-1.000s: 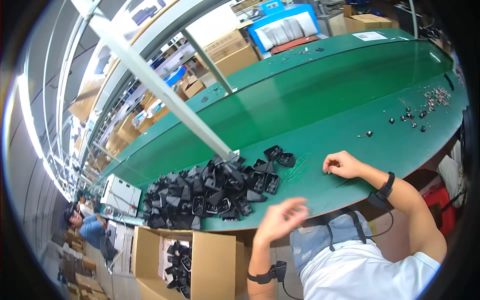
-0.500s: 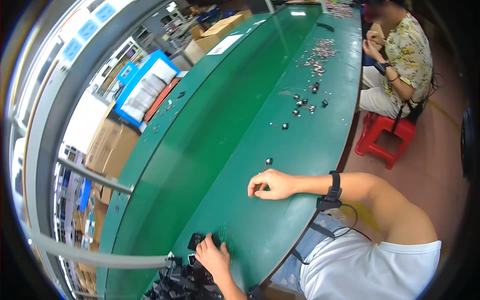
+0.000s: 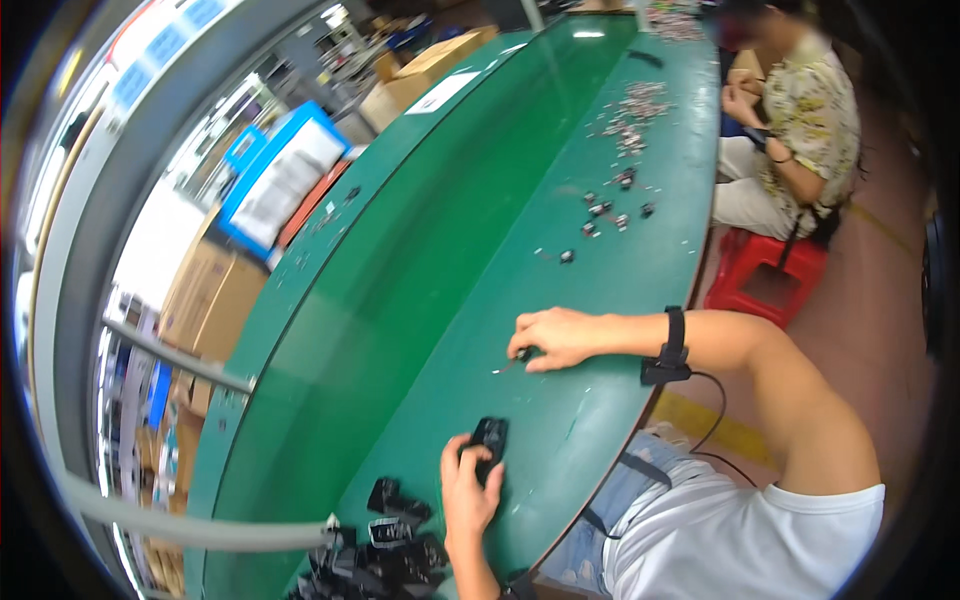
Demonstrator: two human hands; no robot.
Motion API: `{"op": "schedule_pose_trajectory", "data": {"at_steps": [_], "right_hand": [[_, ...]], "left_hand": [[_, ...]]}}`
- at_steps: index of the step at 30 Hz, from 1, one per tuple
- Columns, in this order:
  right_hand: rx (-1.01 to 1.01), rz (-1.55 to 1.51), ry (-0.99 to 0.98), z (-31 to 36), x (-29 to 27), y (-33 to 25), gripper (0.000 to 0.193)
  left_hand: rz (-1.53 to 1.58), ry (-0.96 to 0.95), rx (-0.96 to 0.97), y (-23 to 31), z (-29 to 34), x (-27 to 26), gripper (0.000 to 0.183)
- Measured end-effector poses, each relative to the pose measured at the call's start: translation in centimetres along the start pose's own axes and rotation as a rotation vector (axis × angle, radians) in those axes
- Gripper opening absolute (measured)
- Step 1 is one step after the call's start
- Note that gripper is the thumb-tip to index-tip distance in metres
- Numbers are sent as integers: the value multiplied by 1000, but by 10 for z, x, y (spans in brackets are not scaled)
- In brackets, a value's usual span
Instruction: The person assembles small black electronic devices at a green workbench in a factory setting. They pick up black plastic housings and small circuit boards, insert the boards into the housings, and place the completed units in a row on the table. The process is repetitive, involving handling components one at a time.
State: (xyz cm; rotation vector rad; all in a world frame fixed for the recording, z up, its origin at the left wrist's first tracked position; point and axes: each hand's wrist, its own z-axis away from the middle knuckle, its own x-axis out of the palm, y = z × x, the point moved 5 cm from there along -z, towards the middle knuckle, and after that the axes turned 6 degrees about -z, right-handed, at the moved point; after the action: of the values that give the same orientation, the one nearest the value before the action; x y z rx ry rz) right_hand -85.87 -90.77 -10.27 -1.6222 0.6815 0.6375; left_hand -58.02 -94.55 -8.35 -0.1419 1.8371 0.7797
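Low over the green table, my left hand (image 3: 471, 492) has its fingers curled round a black plastic housing (image 3: 489, 437), whose upper end sticks out past them. To its upper right, my right hand (image 3: 560, 337) pinches a small black part with a thin wire (image 3: 526, 354); most of the part is under the fingers, and the wire trails onto the tabletop. A heap of black plastic pieces (image 3: 375, 570) lies at the lower left, below my left hand. Farther up the table are several small black wired parts (image 3: 600, 208), one of them (image 3: 567, 257) lying apart and nearer.
A green bench (image 3: 560, 290) runs away from me, with a sunken green strip (image 3: 400, 300) along its left. Small loose pieces (image 3: 635, 115) are scattered at the far end. A metal rail (image 3: 200, 515) crosses at lower left. A person sits on a red stool (image 3: 768, 275) at the right.
My left hand has moved up and right from beside the heap, bringing the black housing. My right hand has moved slightly up and right and taken hold of the small wired part.
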Motion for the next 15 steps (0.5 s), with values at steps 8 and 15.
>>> {"op": "schedule_pose_trajectory", "data": {"at_steps": [8,15], "right_hand": [[-19,-51,-109,-37,22,-17,21],[-64,-463,-78,-55,40,-56,26]], "left_hand": [[149,147,-159,-14,-17,-5,34],[953,298,-242,-49,-13,-11,37]]}}
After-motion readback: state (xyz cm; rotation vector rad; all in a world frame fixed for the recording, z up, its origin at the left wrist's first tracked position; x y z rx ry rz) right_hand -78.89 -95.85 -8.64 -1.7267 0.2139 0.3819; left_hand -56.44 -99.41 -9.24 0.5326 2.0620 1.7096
